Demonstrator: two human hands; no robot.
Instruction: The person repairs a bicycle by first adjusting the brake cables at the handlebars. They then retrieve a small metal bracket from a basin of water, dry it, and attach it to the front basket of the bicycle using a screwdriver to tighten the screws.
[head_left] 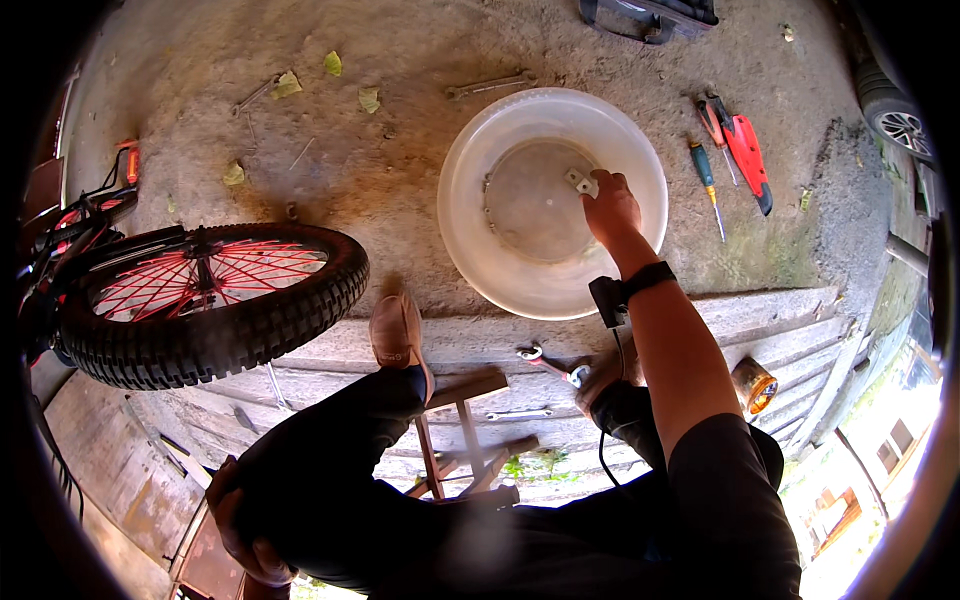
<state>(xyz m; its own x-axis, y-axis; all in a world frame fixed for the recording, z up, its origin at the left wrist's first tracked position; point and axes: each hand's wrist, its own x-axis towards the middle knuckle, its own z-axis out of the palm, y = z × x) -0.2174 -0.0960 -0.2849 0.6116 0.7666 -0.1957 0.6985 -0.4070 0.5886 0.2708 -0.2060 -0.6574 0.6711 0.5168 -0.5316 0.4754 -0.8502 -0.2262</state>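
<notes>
My right hand [612,208] reaches into a wide translucent plastic basin [462,225]. Its fingers are closed on the edge of a small pale metal bracket with holes [579,181], over the basin's bottom. Small dark bits [489,205] lie along the left side of that bottom. A camera-like black box [608,300] hangs from a strap at my right wrist, with a cable running down. At the lower left, my left hand [243,525] rests on my bent knee, fingers apart and holding nothing; part of it is in shadow.
A bicycle lies at left, its knobby wheel [215,300] nearest. Right of the basin are screwdrivers [706,180] and a red-black tool [746,155]. Beyond it lies a wrench [490,85]. Near my feet are a red-handled wrench [555,366], a wooden stool [465,420] and a rusty can [755,387].
</notes>
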